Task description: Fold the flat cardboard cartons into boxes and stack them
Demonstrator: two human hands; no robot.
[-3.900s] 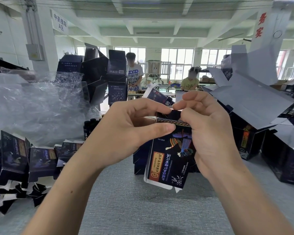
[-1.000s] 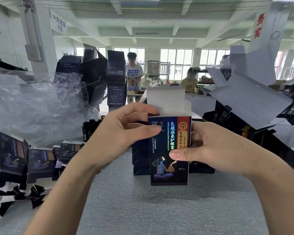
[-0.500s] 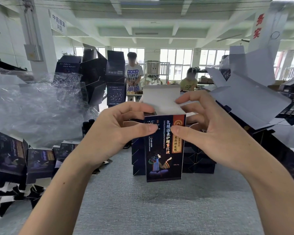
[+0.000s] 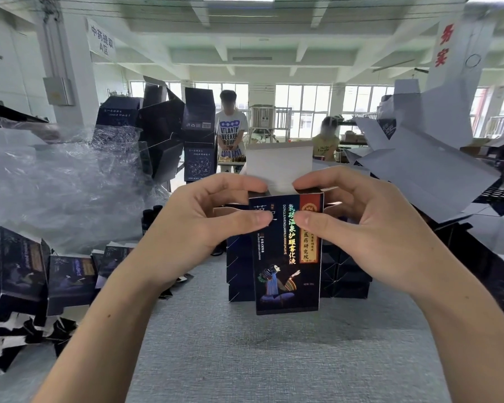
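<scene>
Your left hand (image 4: 198, 225) pinches the box (image 4: 288, 271) at its upper left corner, thumb on the front, fingers curled over the top. Your right hand (image 4: 370, 228) pinches the upper right corner likewise. The box is upright over the surface (image 4: 274, 359), white flap (image 4: 280, 167) standing open. A dark stack (image 4: 240, 274) stands just behind.

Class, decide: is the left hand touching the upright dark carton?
Touching. The head view shows the left hand pinching the carton, thumb pressed on its printed front.
</scene>
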